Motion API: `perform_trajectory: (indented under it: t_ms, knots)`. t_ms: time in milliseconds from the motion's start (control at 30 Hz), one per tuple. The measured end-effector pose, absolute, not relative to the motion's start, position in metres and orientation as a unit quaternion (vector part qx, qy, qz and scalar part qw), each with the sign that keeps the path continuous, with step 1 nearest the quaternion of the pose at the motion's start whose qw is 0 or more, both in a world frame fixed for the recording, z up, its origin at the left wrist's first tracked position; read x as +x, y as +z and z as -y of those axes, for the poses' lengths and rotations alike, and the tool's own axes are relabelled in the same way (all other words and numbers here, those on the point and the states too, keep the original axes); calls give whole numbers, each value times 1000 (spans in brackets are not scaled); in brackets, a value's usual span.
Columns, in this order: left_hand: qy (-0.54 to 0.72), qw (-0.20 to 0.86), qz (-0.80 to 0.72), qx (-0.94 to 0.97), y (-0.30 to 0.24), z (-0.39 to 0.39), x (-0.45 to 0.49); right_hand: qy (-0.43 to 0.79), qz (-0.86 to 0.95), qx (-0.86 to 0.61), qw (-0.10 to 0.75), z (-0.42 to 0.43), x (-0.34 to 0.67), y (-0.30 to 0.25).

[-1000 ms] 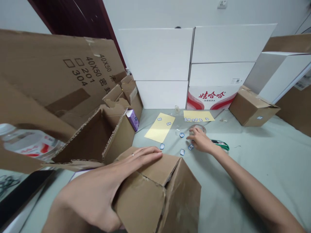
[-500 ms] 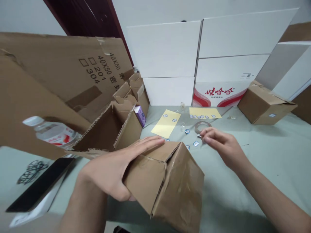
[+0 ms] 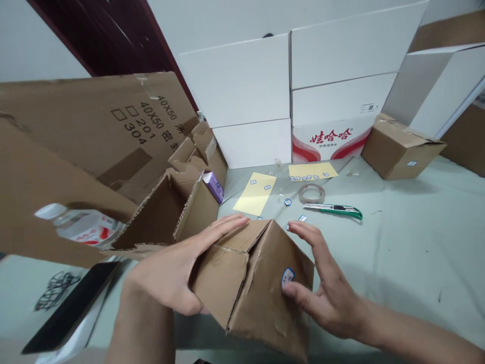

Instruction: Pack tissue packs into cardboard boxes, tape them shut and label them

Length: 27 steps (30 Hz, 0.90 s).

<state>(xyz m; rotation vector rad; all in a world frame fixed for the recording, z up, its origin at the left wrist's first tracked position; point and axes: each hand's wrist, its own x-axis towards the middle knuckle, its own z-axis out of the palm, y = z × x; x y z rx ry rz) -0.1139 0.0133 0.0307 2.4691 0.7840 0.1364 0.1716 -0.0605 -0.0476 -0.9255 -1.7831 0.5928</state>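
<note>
A small closed cardboard box (image 3: 261, 298) sits tilted in front of me on the grey-green cloth. My left hand (image 3: 178, 268) lies flat over its top flaps, fingers stretched, thumb on the near face. My right hand (image 3: 322, 283) is against the box's right side, fingers spread, its thumb pressing a small blue-edged white sticker (image 3: 287, 276) onto that face. More such stickers (image 3: 302, 218) lie loose on the cloth beyond, and others sit on two yellow sheets (image 3: 254, 193).
A tape roll (image 3: 311, 193) and a green utility knife (image 3: 335, 208) lie behind the box. Open cardboard boxes (image 3: 166, 212) and a water bottle (image 3: 81, 227) crowd the left. White cartons (image 3: 288, 91) line the back. Another brown box (image 3: 399, 146) sits at right; a dark phone (image 3: 71, 306) at lower left.
My right hand came back from the stickers near the tape roll to the box's right side, and a sticker now sits on that face. The left hand stays on top.
</note>
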Motion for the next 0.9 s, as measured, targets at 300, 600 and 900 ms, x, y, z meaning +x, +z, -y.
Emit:
perform_trajectory:
  t_ms: [300, 600, 900]
  knots:
    - [40, 271, -271, 923, 29, -14, -109, 597, 569, -362, 434, 44, 171, -63]
    - [45, 262, -278, 923, 29, -11, -103, 363, 680, -383, 509, 65, 182, -83]
    - [105, 138, -326, 929, 17, 44, -55, 214, 700, -515, 445, 118, 213, -82]
